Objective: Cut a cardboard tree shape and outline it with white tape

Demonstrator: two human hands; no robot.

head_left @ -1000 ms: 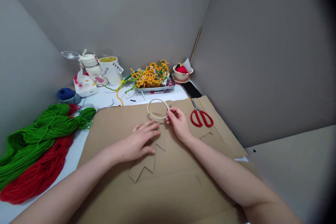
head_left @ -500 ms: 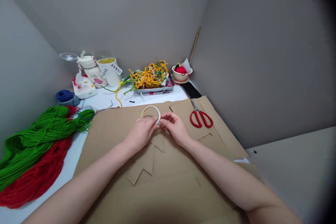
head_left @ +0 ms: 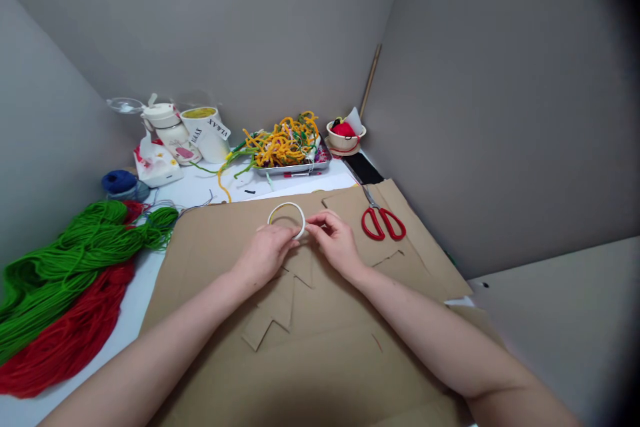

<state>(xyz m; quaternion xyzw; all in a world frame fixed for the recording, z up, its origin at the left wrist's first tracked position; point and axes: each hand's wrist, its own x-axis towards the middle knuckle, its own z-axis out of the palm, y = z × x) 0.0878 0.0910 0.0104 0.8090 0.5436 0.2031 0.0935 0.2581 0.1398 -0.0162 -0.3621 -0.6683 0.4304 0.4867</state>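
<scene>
A thin white ring [head_left: 287, 205] with some yellow on its inner left side is held upright over the brown cardboard [head_left: 215, 233]. My left hand [head_left: 267, 250] is closed on the ring's lower part. My right hand [head_left: 335, 240] is at the ring's right side, thumb and index finger pinched together; whatever is between those fingertips is too small to make out. Red-handled scissors [head_left: 384, 223] lie on the cardboard to the right of my right hand.
Green yarn [head_left: 70, 240] and red yarn [head_left: 75, 327] lie at the left. Behind the cardboard stand a white bottle [head_left: 173, 133], a white cup [head_left: 213, 140], a tray [head_left: 295, 170] of orange yarn, a small bowl [head_left: 345, 143] and a black phone [head_left: 364, 169].
Both hands keep almost the same place at the ring, with only slight finger movement. The whole view has shifted slightly.
</scene>
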